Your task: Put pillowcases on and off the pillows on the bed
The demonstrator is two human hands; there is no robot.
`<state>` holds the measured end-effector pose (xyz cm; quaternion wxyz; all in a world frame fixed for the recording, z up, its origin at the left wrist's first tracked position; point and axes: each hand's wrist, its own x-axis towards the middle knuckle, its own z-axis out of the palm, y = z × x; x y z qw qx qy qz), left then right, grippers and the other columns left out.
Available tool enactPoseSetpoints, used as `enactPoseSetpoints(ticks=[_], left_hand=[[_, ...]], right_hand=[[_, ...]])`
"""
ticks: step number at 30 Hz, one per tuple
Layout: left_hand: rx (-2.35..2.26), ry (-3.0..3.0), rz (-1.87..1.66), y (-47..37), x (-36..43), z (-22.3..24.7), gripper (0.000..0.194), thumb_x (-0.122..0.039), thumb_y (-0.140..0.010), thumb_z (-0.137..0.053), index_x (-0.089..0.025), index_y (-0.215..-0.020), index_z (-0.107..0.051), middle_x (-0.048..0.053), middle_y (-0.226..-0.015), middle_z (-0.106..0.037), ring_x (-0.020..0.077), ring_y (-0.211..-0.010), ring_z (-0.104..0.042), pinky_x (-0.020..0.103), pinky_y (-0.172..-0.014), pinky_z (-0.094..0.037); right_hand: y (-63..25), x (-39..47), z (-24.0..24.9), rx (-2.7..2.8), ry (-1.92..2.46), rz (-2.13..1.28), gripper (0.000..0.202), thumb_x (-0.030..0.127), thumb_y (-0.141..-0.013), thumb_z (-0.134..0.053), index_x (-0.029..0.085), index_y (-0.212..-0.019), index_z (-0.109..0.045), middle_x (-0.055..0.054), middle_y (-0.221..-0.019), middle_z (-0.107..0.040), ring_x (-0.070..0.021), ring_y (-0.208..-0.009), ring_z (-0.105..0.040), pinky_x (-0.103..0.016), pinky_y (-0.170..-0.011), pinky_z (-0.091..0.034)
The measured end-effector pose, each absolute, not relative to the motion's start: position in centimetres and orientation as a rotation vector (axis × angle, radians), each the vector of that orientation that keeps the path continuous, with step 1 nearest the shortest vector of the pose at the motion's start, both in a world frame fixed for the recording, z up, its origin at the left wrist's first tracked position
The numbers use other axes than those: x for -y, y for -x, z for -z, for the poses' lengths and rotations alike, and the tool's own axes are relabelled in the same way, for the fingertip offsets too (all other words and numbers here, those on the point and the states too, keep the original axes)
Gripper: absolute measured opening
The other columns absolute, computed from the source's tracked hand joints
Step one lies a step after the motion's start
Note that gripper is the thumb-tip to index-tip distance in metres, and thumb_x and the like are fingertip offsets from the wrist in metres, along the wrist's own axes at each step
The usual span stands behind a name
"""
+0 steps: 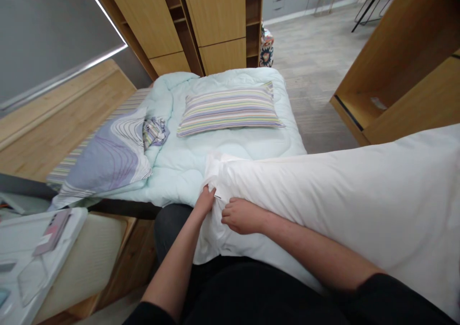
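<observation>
While left hand (205, 200) and right hand (244, 215) pinch white pillow (323, 191), at its edge; floor (316, 85) beside quilt (176, 169)

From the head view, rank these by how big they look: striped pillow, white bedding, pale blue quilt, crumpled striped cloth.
1. White bedding, though its nearness to the camera enlarges it
2. Pale blue quilt, partly covered
3. Striped pillow
4. Crumpled striped cloth

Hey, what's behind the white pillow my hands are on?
Beyond the white pillow, you can see the pale mint comforter, grey floor and a wooden cabinet. Whatever the pillow itself covers is hidden.
</observation>
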<state>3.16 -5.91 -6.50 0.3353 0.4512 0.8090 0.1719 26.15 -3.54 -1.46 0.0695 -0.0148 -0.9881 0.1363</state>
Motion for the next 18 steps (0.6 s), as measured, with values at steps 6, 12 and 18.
enactPoseSetpoints(ticks=[6, 12, 18], left_hand=[[-2.168, -1.243, -0.4, -4.1, 3.3, 5.4, 0.048, -0.04, -0.088, -0.072, -0.008, -0.124, -0.07, 0.035, -0.14, -0.066, 0.0492, -0.137, -0.062, 0.056, -0.118, -0.043], [-2.095, -1.195, -0.684, -4.8, 0.1, 5.5, 0.043, -0.015, -0.071, -0.068, -0.011, -0.113, -0.074, 0.027, -0.139, -0.07, 0.0437, -0.144, -0.057, 0.049, -0.124, -0.038], [-1.728, -0.972, -0.954, -5.2, -0.7, 6.0, 0.062, -0.037, -0.073, -0.068, -0.01, -0.129, -0.071, 0.019, -0.119, -0.079, 0.0372, -0.118, -0.072, 0.045, -0.098, -0.059]], right_hand=[[-25.7, 3.4, 1.8, 2.825, 0.057, -0.62, 0.022, 0.023, -0.099, -0.06, 0.024, -0.111, -0.078, -0.002, -0.102, -0.079, -0.0203, -0.096, -0.068, -0.038, -0.087, -0.041], [-25.6, 3.3, 2.1, 2.842, 0.076, -0.58, 0.02, 0.023, -0.097, -0.062, 0.022, -0.108, -0.079, -0.003, -0.098, -0.08, -0.0208, -0.092, -0.068, -0.04, -0.087, -0.041], [-25.9, 3.3, 2.2, 2.845, 0.056, -0.573, 0.021, 0.023, -0.097, -0.062, 0.021, -0.109, -0.079, -0.003, -0.099, -0.08, -0.0211, -0.09, -0.069, -0.04, -0.088, -0.045]])
